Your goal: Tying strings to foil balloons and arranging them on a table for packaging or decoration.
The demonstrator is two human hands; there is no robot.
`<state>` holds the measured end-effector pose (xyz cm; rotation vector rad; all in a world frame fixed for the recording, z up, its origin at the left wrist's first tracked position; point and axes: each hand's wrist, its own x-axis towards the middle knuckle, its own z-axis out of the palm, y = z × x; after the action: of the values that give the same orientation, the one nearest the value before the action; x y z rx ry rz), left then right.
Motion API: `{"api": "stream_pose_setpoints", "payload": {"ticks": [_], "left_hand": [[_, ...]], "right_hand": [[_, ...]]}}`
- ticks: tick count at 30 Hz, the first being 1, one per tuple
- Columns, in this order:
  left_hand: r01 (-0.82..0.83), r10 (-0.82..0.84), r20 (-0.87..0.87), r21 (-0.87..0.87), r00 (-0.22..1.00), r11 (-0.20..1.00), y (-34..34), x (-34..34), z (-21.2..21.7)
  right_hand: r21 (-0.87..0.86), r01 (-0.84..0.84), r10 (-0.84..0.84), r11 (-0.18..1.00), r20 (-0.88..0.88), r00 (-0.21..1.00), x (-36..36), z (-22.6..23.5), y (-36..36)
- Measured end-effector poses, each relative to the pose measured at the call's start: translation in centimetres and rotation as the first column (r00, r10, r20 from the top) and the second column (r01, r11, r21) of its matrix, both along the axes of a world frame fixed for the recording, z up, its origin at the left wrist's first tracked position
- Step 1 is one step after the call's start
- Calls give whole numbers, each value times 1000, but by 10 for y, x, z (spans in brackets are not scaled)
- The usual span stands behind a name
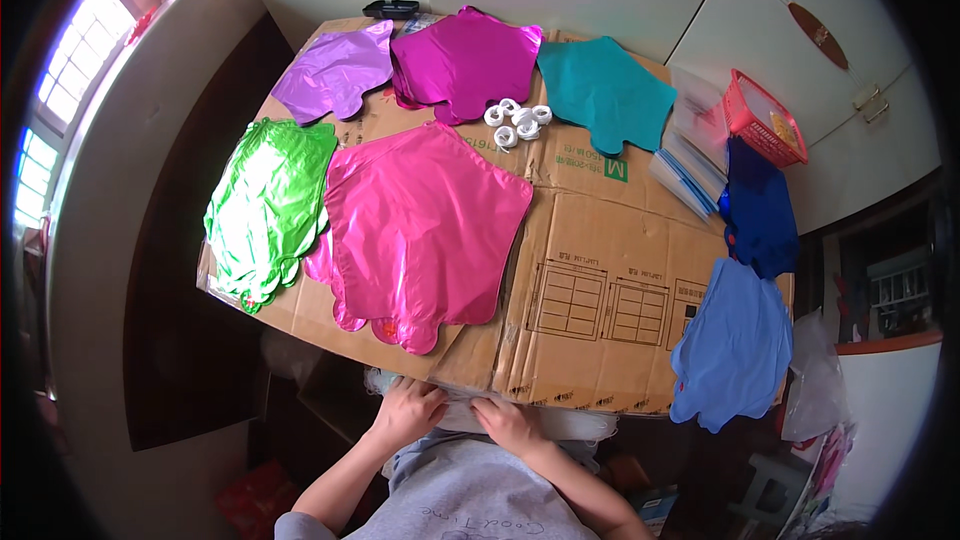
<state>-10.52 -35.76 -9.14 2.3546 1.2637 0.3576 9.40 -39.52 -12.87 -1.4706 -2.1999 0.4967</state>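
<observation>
The left hand (412, 408) and right hand (508, 425) curl on whitish plastic (580, 427) at the desk's (640, 230) 6 o'clock edge; whether pinching, one cannot tell. Pink foil balloons (430, 230) lie at 12 o'clock, long 12-to-6, nearer the left.

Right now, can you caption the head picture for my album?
Left hand and right hand by cardboard spread with colourful foil.

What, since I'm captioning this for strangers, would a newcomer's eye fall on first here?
Probably the large stack of shiny pink sheets, left of centre toward the near edge of the brown cardboard. Close behind comes the glossy bright green pile just left of it, at the cardboard's left side. The small white coils also stand out, clustered near the back middle.
</observation>
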Motion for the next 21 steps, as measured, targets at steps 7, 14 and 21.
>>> {"api": "stream_pose_setpoints", "payload": {"ticks": [7,14,21], "left_hand": [[-24,23,19,30,1000,999,0,-1,-9],[-46,45,46,11,998,999,0,1,-5],[-62,62,81,1,995,998,0,1,-3]], "right_hand": [[27,5,-2,1000,-122,993,0,-3,1],[-2,54,-54,999,-167,984,2,5,0],[53,60,-54,997,-122,991,-6,15,9]]}}
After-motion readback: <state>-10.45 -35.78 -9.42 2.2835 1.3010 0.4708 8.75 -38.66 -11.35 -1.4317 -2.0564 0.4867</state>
